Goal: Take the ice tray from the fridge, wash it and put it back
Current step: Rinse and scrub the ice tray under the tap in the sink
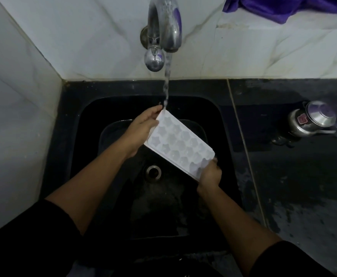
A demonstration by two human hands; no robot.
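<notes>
At centre-left of the frame, my left hand [143, 126] grips the far end of the ice tray [179, 142], fingers curled round its edge. I hold the tray tilted over the sink [91, 148], its top corner meeting the water [166, 86] from the tap [164, 27]. At centre-right, my right hand [210, 173] pinches the near end. Step in hand: washing. Next, I judge, the tray must slide under the stream so that every cell is rinsed.

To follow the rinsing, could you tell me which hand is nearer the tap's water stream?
Left. The left hand holds the white plastic ice tray beside the water stream; the right hand holds its lower end.
</notes>
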